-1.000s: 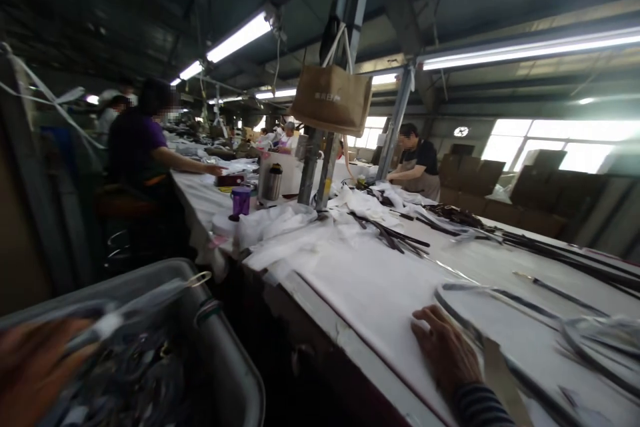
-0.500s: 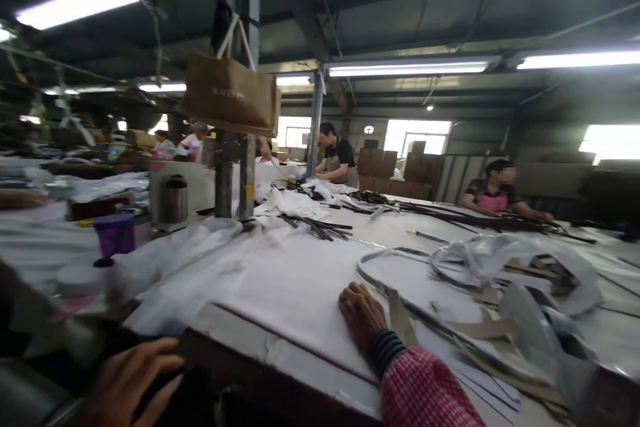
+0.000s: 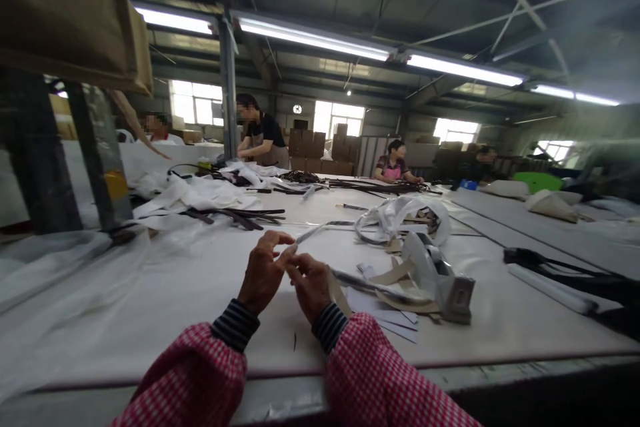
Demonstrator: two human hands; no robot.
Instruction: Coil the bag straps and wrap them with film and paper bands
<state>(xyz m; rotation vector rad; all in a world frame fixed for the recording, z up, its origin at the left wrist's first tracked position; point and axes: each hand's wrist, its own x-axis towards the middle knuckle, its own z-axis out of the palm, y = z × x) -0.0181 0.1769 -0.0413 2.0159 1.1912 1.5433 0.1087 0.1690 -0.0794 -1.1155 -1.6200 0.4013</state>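
Left grip [image 3: 264,272] has joined right grip [image 3: 309,285]; both pinched nearly closed, seemingly on strip [image 3: 324,229]; tugging could snag strip on dispenser [image 3: 456,297], right of grips.

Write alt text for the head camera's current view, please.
The person's left hand and right hand meet at a grey strip above a white table. A tape dispenser stands to the right; a co-worker in black stands beyond.
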